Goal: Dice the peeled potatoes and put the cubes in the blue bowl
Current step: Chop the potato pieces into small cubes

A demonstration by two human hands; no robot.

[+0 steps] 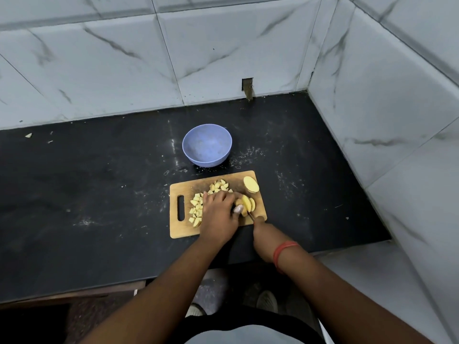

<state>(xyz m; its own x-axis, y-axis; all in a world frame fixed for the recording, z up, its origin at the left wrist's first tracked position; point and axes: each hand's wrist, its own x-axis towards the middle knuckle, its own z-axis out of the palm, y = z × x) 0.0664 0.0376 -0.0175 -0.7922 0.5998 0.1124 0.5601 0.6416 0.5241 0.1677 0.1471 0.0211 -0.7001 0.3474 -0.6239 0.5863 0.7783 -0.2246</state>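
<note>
A wooden cutting board (181,230) lies on the black counter. My left hand (218,212) holds down a peeled potato (247,203) that is partly cut into slices at its right end. My right hand (264,234) grips a knife (250,216) whose thin blade meets the potato; the handle is hidden in the hand. Several potato cubes (196,208) lie on the board's left part, more cubes (219,186) sit at its far edge. A potato half (250,184) rests at the board's far right corner. The blue bowl (207,145) stands behind the board, apparently with nothing in it.
Marble-tiled walls (372,95) close the counter at the back and the right. The black counter (87,194) carries white specks and a small scrap (28,135) at the far left. Its front edge runs just below the board, with my feet on the floor beneath.
</note>
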